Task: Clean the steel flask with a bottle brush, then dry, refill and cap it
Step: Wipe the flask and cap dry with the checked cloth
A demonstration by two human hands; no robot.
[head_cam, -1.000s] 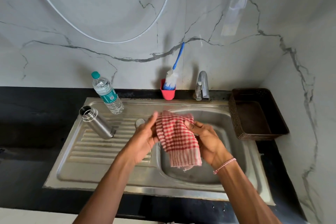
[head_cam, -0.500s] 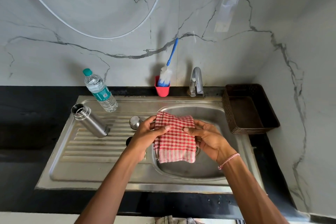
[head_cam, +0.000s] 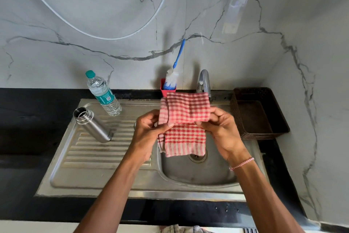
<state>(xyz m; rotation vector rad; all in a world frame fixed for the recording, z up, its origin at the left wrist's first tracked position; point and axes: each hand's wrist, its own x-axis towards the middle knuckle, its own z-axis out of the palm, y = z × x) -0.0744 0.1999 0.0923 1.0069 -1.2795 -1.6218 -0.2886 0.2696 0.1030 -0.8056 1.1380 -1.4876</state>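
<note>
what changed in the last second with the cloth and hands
The left hand and right hand kept gripping the red checked cloth and lifted it, opening it from a bunched fold so one flap stands up and one hangs. The steel flask, water bottle and bottle brush stayed put.

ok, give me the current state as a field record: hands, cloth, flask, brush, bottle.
left hand: pinches cloth's left edge
right hand: pinches cloth's right edge
cloth: red checked, folded over, held above sink basin
flask: standing on drainboard, uncapped
bottle brush: in red holder beside tap
water bottle: capped, behind flask
basket: right of sink
</note>
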